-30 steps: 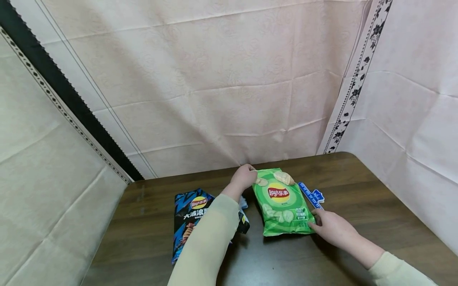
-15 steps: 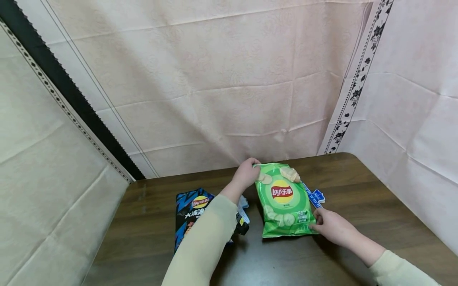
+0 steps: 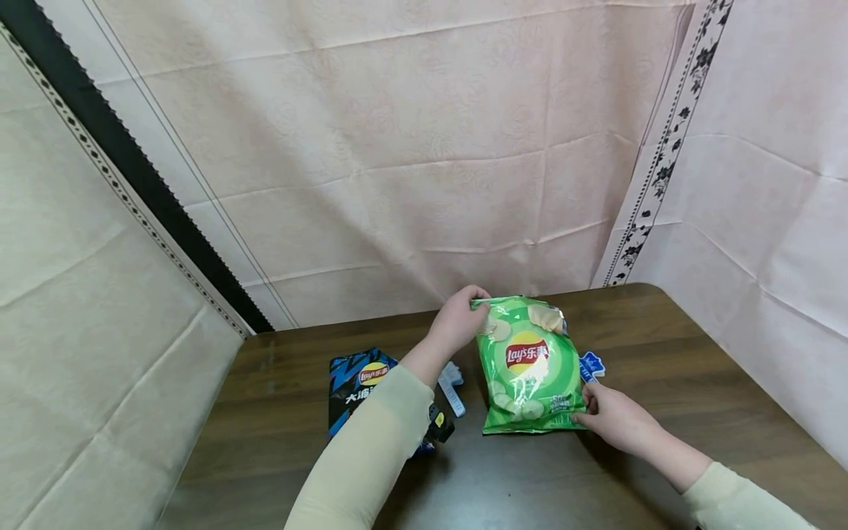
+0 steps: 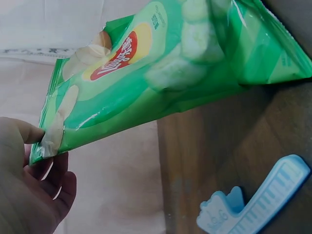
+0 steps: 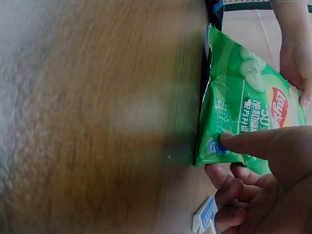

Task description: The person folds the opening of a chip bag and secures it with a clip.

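Note:
A green Lay's chip bag [image 3: 530, 368] is tilted up, its bottom edge near the table and its top raised. My left hand [image 3: 459, 318] pinches the bag's top left corner between thumb and fingers, as the left wrist view also shows. At the bottom right corner, my right hand [image 3: 616, 419] pinches the bag; in the right wrist view its thumb [image 5: 248, 144] presses on the front with fingers behind. A light blue bag clip [image 4: 258, 200] lies on the table left of the bag. Partly hidden behind the bag and right hand is a dark blue clip [image 3: 591, 366].
A black and blue Lay's bag [image 3: 358, 375] lies on the left of the wooden table [image 3: 265, 427], partly covered by the left sleeve [image 3: 371, 449]. Pale cloth [image 3: 397, 147] hangs behind the table and along both sides.
My left hand has lifted the green bag's top corner up and slightly right, so the bag tilts more. It now covers more of the dark blue clip. The right hand has barely moved.

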The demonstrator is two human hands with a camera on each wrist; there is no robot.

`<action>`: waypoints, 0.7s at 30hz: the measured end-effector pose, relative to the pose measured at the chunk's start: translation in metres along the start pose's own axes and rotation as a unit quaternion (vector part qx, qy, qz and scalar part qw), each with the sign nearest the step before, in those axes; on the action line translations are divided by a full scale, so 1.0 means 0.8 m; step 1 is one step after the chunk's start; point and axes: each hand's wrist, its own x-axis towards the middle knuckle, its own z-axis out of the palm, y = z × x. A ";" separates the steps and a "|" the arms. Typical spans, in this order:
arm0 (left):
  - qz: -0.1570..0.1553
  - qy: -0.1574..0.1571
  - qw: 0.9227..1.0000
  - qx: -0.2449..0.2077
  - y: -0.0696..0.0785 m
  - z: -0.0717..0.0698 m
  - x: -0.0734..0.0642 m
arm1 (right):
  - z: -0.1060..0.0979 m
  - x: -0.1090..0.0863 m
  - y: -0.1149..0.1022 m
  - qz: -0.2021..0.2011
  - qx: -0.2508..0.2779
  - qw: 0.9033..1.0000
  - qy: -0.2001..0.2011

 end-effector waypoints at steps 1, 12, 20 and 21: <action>0.004 -0.001 1.000 0.005 0.002 -0.002 -0.003 | 0.000 0.000 0.000 -0.001 -0.002 1.000 0.001; 0.069 -0.038 0.997 0.019 0.017 -0.027 -0.024 | 0.002 0.006 0.006 -0.013 -0.011 1.000 0.008; 0.110 -0.065 0.992 -0.001 0.020 -0.048 -0.037 | 0.003 0.008 0.010 -0.046 -0.026 0.998 0.028; 0.112 -0.070 0.991 -0.001 0.019 -0.050 -0.039 | 0.003 0.008 0.010 -0.049 -0.027 0.998 0.031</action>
